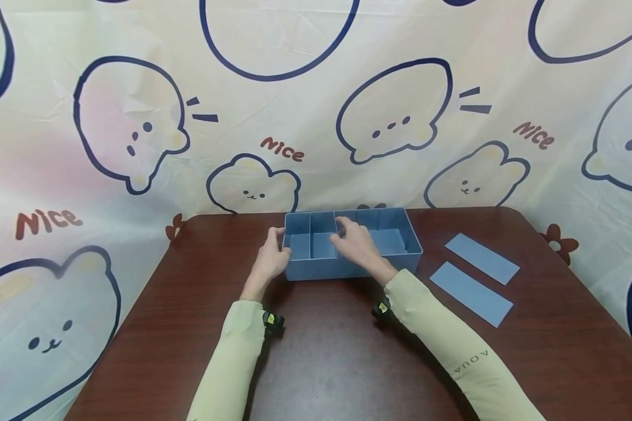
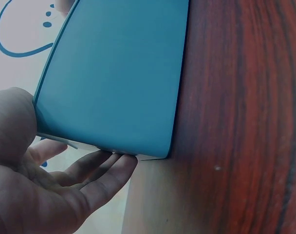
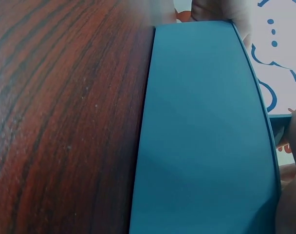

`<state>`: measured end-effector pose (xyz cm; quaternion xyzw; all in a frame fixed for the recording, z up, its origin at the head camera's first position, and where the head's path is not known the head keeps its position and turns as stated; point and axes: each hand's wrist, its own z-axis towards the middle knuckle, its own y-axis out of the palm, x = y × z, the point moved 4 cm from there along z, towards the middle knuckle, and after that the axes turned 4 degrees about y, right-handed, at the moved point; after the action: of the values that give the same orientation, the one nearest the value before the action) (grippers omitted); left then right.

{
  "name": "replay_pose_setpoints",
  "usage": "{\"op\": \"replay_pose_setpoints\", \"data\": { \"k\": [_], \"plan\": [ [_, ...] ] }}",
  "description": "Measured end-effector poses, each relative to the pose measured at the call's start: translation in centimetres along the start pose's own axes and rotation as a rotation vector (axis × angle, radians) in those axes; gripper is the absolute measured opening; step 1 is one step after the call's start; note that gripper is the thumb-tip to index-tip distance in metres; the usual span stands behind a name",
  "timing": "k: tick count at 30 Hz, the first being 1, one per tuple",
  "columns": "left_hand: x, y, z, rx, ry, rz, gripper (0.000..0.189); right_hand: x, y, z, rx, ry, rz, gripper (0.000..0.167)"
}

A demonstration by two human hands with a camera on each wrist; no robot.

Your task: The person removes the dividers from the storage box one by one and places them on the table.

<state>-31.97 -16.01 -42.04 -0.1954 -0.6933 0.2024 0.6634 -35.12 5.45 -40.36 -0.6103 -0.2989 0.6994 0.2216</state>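
Note:
A long blue box (image 1: 316, 270) stands on the table, its front wall (image 2: 114, 73) filling much of the left wrist view. My left hand (image 1: 267, 257) holds its left end, with fingers against the outside of the end wall and the thumb by the front corner. Inside the box, a thin divider (image 1: 310, 237) stands upright near the left end. My right hand (image 1: 359, 244) reaches over the front rim and pinches a second upright divider (image 1: 334, 221) between thumb and index finger. The lower part of that divider is hidden behind the hand.
Two flat blue panels, a far one (image 1: 483, 258) and a near one (image 1: 472, 293), lie side by side to the right of the box. The dark wooden table (image 1: 316, 362) ends at a printed cloth backdrop (image 1: 316, 117) just behind the box.

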Motion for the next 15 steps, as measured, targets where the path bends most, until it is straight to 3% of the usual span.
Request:
{"op": "replay_pose_setpoints", "data": {
  "k": [15],
  "plan": [
    [-0.10, -0.07, -0.03, 0.000, 0.002, 0.004, 0.056, -0.74, -0.45, 0.21, 0.010, -0.004, -0.009, 0.060]
  ]
}}
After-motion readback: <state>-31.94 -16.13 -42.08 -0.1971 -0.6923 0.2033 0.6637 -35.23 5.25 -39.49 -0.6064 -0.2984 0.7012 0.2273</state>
